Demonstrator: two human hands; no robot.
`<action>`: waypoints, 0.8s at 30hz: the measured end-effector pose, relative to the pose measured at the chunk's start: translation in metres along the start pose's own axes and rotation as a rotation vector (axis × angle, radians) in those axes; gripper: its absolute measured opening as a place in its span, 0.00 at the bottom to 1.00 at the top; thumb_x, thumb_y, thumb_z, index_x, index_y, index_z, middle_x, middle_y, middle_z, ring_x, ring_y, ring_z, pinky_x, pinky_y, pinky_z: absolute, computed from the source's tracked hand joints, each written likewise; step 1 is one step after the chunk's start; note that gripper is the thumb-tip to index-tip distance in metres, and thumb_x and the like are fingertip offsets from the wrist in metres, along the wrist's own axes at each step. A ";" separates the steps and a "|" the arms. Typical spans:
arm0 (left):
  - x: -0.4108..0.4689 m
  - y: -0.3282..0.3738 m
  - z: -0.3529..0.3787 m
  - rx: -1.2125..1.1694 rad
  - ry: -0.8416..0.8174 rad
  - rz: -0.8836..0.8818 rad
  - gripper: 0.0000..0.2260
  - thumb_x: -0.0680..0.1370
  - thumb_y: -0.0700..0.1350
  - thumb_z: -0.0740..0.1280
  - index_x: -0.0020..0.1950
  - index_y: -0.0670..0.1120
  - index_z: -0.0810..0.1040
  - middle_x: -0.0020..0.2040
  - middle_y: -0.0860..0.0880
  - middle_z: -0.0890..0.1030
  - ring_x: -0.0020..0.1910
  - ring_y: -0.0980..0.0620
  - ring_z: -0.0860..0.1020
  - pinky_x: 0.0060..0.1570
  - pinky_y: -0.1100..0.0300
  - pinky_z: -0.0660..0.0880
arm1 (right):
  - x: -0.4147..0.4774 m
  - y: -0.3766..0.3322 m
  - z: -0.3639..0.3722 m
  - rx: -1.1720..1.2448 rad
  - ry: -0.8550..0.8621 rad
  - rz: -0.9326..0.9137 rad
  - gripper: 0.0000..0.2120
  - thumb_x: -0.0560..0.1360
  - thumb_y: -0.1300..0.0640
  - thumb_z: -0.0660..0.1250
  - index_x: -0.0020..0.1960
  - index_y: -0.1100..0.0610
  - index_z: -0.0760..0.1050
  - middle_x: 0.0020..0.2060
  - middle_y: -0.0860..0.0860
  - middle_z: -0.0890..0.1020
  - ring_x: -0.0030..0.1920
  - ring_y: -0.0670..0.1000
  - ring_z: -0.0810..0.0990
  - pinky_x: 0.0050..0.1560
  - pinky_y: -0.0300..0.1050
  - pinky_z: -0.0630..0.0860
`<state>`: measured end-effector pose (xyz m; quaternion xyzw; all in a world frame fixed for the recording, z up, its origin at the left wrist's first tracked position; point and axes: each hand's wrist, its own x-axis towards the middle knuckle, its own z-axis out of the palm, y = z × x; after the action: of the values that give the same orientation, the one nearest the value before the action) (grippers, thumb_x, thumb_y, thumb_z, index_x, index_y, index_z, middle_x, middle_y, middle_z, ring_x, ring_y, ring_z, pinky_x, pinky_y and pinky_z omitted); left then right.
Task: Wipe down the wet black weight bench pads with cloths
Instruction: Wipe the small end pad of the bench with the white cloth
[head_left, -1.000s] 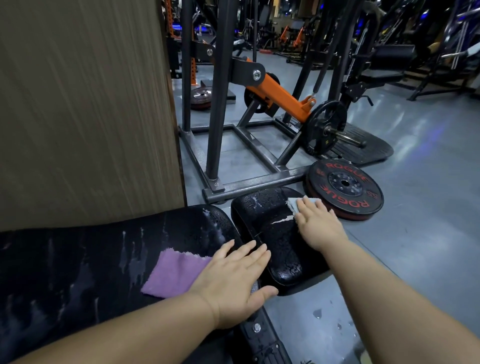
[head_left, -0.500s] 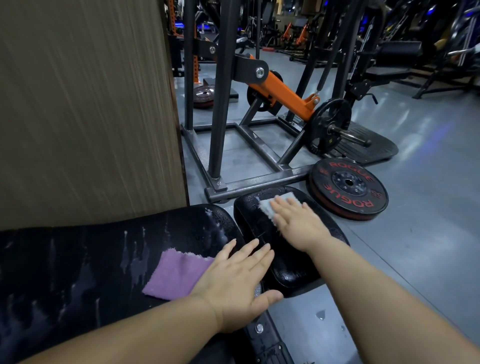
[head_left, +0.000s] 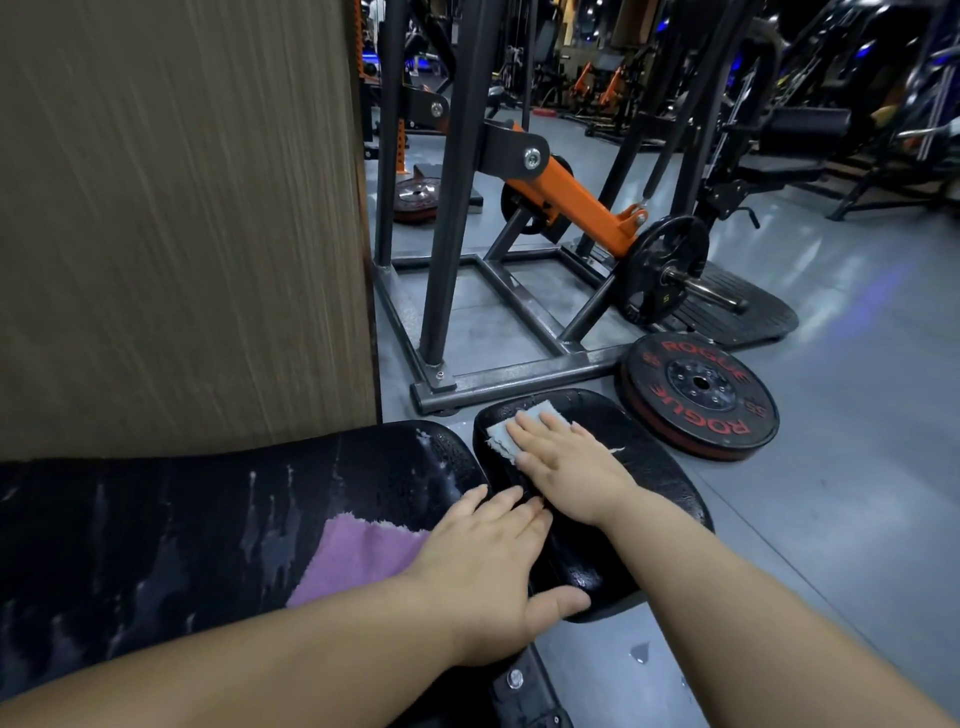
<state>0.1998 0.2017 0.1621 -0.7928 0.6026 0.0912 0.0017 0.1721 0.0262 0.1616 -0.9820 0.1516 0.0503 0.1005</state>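
1. Fingers (head_left: 540, 431) of the right hand (head_left: 571, 478) are lying straight and close together, pressing flat on a pale grey cloth (head_left: 501, 441). Nothing is being gripped; the cloth is only being pinned under them.
2. The grey cloth is sitting on the far left part of the small seat pad (head_left: 654, 467). Flat pressure is probably spreading it over more wet vinyl than a pinch would.
3. The left hand (head_left: 483, 577) is also resting flat, its fingers (head_left: 498, 506) extended and the thumb splaying toward the seat pad's near edge. It is covering the right end of a purple cloth (head_left: 353, 556).
4. The purple cloth is lying on the long back pad (head_left: 182, 519), near the gap between the 2 pads. The left fingertips are reaching over that gap, just beside the right hand.
5. Both pads are showing streaks and beads of water, so the wiping looks far from finished, most of all on the long pad.
6. A wooden panel (head_left: 182, 208) is rising directly behind the long pad, crowding its far edge. A steel machine frame (head_left: 519, 371) is sitting just beyond the seat pad, and a red-lettered weight plate (head_left: 696, 395) is lying on the floor (head_left: 831, 519) just beside it.
7. With the 2 hands working this close, crossing strokes could be colliding at the gap.
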 end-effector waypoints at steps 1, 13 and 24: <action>0.003 -0.001 -0.004 0.018 0.008 0.002 0.47 0.68 0.73 0.34 0.80 0.48 0.49 0.80 0.52 0.50 0.78 0.53 0.42 0.74 0.53 0.34 | 0.003 0.003 0.000 0.002 -0.003 0.014 0.23 0.84 0.50 0.47 0.78 0.48 0.51 0.77 0.42 0.50 0.77 0.46 0.44 0.74 0.48 0.42; 0.010 -0.010 0.009 -0.061 0.023 0.024 0.39 0.78 0.70 0.47 0.80 0.47 0.42 0.80 0.51 0.41 0.78 0.55 0.39 0.74 0.56 0.33 | 0.021 0.024 -0.009 -0.074 0.023 0.230 0.22 0.83 0.52 0.47 0.77 0.49 0.53 0.78 0.47 0.52 0.77 0.52 0.48 0.74 0.55 0.49; 0.011 -0.013 0.010 -0.079 0.062 0.055 0.43 0.73 0.73 0.42 0.80 0.49 0.43 0.80 0.52 0.43 0.78 0.56 0.40 0.73 0.58 0.31 | 0.038 0.006 -0.004 -0.031 -0.039 0.077 0.24 0.83 0.50 0.46 0.79 0.48 0.48 0.78 0.44 0.47 0.77 0.47 0.42 0.75 0.52 0.42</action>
<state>0.2137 0.1960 0.1490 -0.7778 0.6200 0.0904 -0.0504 0.2064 0.0085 0.1598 -0.9757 0.1867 0.0754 0.0860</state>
